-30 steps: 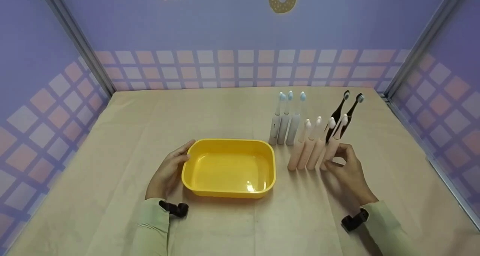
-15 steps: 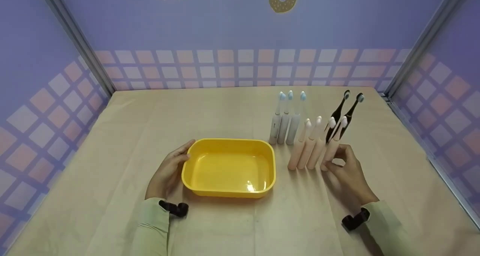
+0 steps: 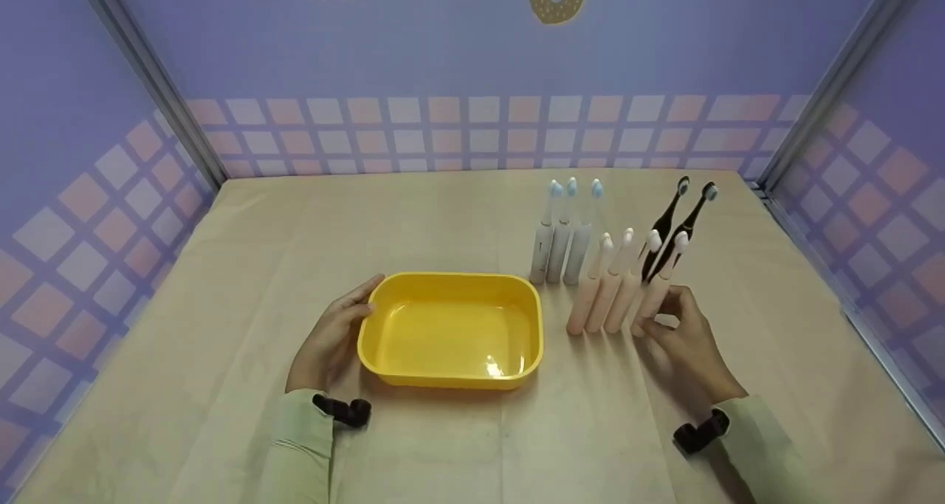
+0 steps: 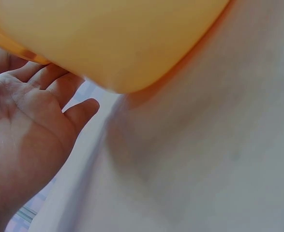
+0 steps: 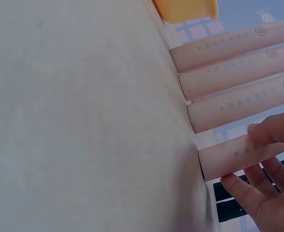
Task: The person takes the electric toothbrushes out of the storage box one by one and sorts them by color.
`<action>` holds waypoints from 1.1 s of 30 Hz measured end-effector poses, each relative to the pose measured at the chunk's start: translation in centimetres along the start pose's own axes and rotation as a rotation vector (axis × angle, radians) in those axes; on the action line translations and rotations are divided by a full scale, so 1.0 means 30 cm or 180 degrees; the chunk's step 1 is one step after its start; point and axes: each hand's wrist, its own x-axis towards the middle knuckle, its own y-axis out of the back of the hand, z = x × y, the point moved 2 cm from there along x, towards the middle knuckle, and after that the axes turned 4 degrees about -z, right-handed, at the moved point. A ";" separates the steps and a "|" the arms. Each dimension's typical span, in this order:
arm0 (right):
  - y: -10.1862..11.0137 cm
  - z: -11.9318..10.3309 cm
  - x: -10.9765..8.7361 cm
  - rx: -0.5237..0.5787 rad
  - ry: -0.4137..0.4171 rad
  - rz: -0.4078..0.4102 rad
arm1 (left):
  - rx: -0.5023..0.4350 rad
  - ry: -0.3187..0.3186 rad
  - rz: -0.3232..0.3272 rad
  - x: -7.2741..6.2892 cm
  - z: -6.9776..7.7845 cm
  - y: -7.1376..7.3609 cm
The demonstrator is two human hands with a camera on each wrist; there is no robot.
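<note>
In the head view my left hand point(image 3: 332, 334) holds the left end of a yellow plastic tub point(image 3: 450, 382), thumb at the rim. The left wrist view shows the fingers point(image 4: 52, 79) against the tub's outer wall point(image 4: 127, 43), the little finger standing off it. My right hand point(image 3: 683, 342) pinches the lower handle of a pink electric toothbrush point(image 3: 653, 297), the rightmost of a row. Thumb and fingers grip it from both sides in the right wrist view, its base point(image 5: 212, 162) close to the tabletop. To its left, three like pink toothbrushes point(image 3: 605, 301) stand upright.
Three pale grey-white electric toothbrushes point(image 3: 561, 253) stand behind the pink row. Two black ones point(image 3: 664, 223) are at the back right, partly hidden by the pink ones. A beige cloth point(image 3: 369, 223) covers the table, and patterned purple walls point(image 3: 443, 61) enclose it.
The head of the pink toothbrush in my right hand leans very slightly to the right. My left hand and the tub have stayed in place.
</note>
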 end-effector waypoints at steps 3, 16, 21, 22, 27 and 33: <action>0.001 -0.004 -0.003 0.0034 -0.0016 -0.0040 | 0.0026 0.0011 0.0028 0.001 0.000 -0.001; 0.012 0.005 -0.001 -0.0175 -0.0113 -0.0132 | 0.0000 -0.0008 -0.0044 -0.005 -0.001 0.000; 0.010 0.004 -0.004 -0.0130 -0.0060 -0.0143 | -0.0003 -0.0020 -0.0051 -0.005 0.001 0.003; 0.011 0.004 -0.005 -0.0108 -0.0048 -0.0149 | 0.0001 -0.0021 -0.0043 -0.004 0.001 0.003; 0.012 0.005 -0.006 -0.0104 -0.0031 -0.0160 | 0.0023 0.0000 -0.0030 -0.003 0.004 0.002; 0.013 -0.001 -0.008 -0.0109 -0.0166 -0.0227 | -0.0042 0.0022 -0.0046 -0.005 0.006 -0.001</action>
